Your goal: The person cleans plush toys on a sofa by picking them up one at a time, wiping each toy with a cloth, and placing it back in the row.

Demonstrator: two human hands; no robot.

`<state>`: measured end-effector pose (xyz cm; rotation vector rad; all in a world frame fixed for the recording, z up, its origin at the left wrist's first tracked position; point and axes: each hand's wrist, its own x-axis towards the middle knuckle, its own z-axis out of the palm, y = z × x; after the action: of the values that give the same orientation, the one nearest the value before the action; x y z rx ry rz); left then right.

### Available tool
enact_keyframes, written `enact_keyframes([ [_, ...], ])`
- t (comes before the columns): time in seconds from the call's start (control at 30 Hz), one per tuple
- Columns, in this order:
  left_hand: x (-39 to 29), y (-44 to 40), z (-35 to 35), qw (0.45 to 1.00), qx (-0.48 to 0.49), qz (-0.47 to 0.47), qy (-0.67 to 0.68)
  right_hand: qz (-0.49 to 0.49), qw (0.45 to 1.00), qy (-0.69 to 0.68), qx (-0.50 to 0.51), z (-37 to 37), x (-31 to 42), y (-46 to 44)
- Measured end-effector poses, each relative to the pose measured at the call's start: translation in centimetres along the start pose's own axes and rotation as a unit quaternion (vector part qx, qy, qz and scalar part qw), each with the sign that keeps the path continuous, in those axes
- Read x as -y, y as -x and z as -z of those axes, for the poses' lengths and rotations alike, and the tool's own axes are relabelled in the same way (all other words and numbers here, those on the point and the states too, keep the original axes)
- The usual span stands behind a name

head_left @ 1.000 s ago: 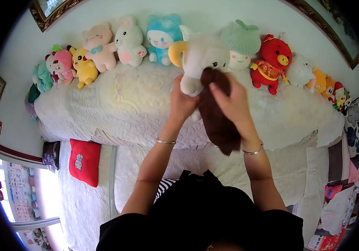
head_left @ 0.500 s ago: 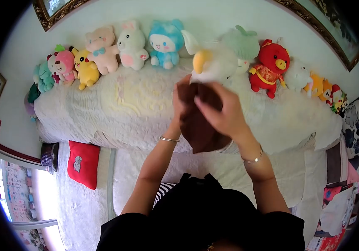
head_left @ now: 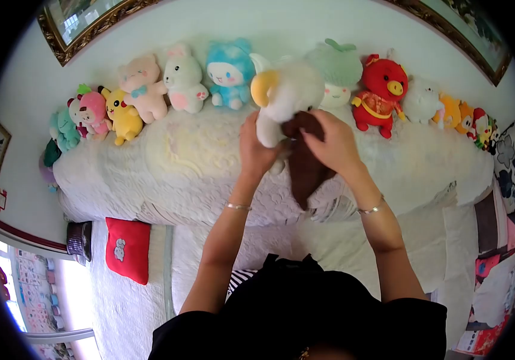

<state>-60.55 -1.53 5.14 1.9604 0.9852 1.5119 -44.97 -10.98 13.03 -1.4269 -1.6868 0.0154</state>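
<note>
A white plush toy [head_left: 299, 84] with a yellow-orange part on one side is held up before me, above the sofa back. My left hand [head_left: 257, 147] is closed around its lower left side, by a white limb. Pinched in my right hand [head_left: 335, 144] is a dark brown cloth [head_left: 308, 168], bunched at the toy's lower front and hanging down to a point. Whether the cloth is fastened to the toy I cannot tell. Behind the toy, a pale green plush [head_left: 336, 72] is partly hidden.
Several plush toys line the sofa back [head_left: 119, 174], among them a blue one [head_left: 230, 72], a yellow one [head_left: 124, 114] and a red pig [head_left: 383, 93]. A red cushion [head_left: 128, 249] lies on the seat at left. Framed pictures [head_left: 83, 27] hang above.
The brown cloth has moved aside to the right and hangs narrower, showing more of the white toy. My left hand has shifted from the cloth to the toy's side.
</note>
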Motion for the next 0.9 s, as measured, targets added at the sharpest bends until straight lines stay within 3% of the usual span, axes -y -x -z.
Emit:
enact_keyframes([
  [0.03, 0.1, 0.1, 0.5, 0.998, -0.009, -0.021, -0.055, -0.060, 0.998, -0.012, 0.011, 1.1, -0.3, -0.3],
  [0.1, 0.4, 0.2, 1.2, 0.996, -0.006, -0.008, -0.093, -0.033, 0.997, -0.061, -0.022, 2.1, 1.1, -0.5],
  [0.17, 0.6, 0.5, 1.3, 0.990, 0.007, -0.051, -0.131, 0.076, 0.992, -0.098, -0.038, 2.3, 3.8, -0.9],
  [0.2, 0.5, 0.6, 1.3, 0.989, 0.003, -0.071, -0.130, 0.077, 0.995, -0.068, -0.013, 2.2, 3.7, -1.5],
  [0.3, 0.4, 0.8, 2.1, 0.979, -0.010, -0.106, -0.173, 0.003, 0.998, 0.033, -0.050, 2.9, 1.4, -3.3],
  [0.37, 1.2, 0.7, 2.5, 0.975, -0.027, -0.117, -0.185, -0.016, 0.997, -0.018, -0.067, 3.3, 1.9, -3.4],
  [0.43, 1.4, 1.1, 2.8, 0.969, -0.032, -0.149, -0.193, 0.083, 0.994, -0.069, -0.012, 3.0, 3.7, -2.9],
  [0.47, 1.4, 1.3, 3.0, 0.969, -0.027, -0.149, -0.194, 0.094, 0.995, -0.029, 0.021, 2.1, 2.7, -3.1],
  [0.5, 1.4, 1.3, 3.2, 0.967, -0.024, -0.151, -0.204, 0.090, 0.995, -0.029, 0.019, 2.3, 2.1, -3.8],
  [0.57, 1.6, 1.2, 3.8, 0.964, -0.030, -0.155, -0.215, 0.006, 0.994, 0.103, -0.024, 3.6, 0.4, -5.6],
  [0.6, 1.9, 1.3, 4.3, 0.964, -0.025, -0.152, -0.219, 0.008, 0.998, 0.033, -0.056, 4.4, 0.5, -6.2],
  [0.63, 2.1, 1.4, 4.6, 0.963, -0.020, -0.148, -0.223, -0.033, 0.999, -0.030, -0.015, 5.3, 0.9, -6.2],
  [0.7, 2.3, 1.5, 4.9, 0.964, -0.017, -0.152, -0.219, 0.085, 0.995, -0.051, 0.026, 4.5, 2.2, -5.3],
  [0.73, 2.2, 1.4, 4.9, 0.963, -0.010, -0.174, -0.207, 0.045, 0.987, -0.043, 0.146, 4.5, 2.4, -5.5],
  [0.77, 2.2, 1.4, 5.1, 0.961, -0.003, -0.196, -0.195, 0.039, 0.988, -0.045, 0.145, 4.4, 1.4, -5.9],
  [0.83, 2.5, 1.8, 5.7, 0.963, 0.003, -0.196, -0.187, 0.031, 0.998, 0.059, 0.004, 4.6, -1.2, -7.4],
  [0.87, 2.7, 1.9, 6.1, 0.964, 0.005, -0.196, -0.180, 0.002, 0.998, 0.069, -0.005, 5.5, -1.9, -8.1],
  [0.9, 3.0, 1.9, 6.3, 0.964, 0.002, -0.195, -0.182, -0.069, 0.992, 0.033, 0.102, 7.0, -0.4, -8.5],
])
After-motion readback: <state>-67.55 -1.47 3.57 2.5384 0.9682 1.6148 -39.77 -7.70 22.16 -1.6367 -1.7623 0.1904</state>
